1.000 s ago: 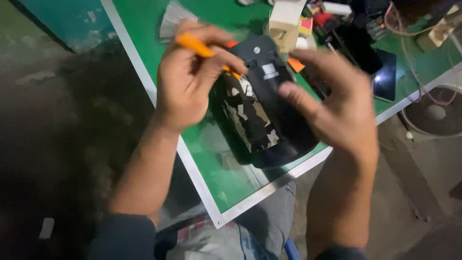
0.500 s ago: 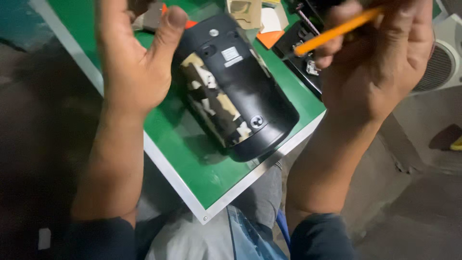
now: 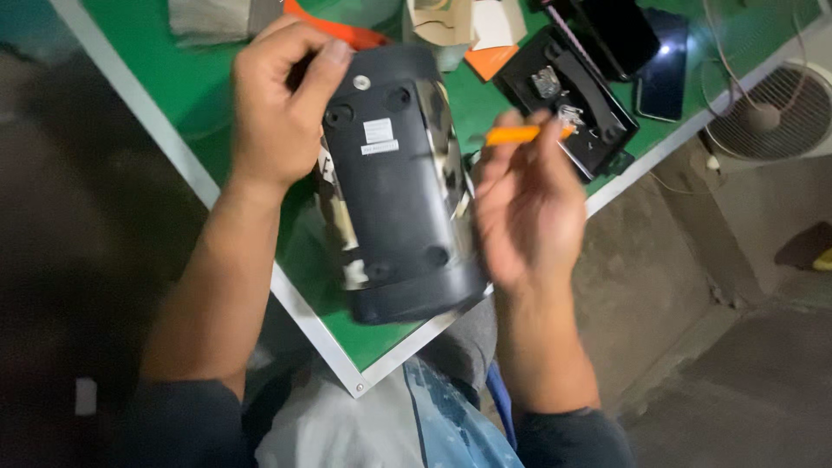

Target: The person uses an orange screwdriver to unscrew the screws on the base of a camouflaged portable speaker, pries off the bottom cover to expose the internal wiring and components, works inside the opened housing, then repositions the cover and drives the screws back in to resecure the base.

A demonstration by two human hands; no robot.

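Head view: a black speaker (image 3: 394, 186) with camouflage sides is propped on the green table (image 3: 199, 95) near its edge. Its top end is gripped by the left hand (image 3: 277, 104); an orange tool (image 3: 517, 134) is pinched in the right hand (image 3: 520, 212), beside the casing. The speaker is judged rigid, bulky, smooth; best held at the ends.

Speaker (image 3: 394, 182): black shell, camouflage patches of tan, brown and white along both sides; small white label on the black face. Tool (image 3: 518, 134) in right hand (image 3: 524, 217): orange. Table (image 3: 217, 87): green top, white edge. Tray (image 3: 576, 95): black, silvery parts inside. Card (image 3: 490, 59): orange. Box (image 3: 442, 22): tan. Fan (image 3: 776, 108): white grille. Sleeves (image 3: 182, 425): dark.
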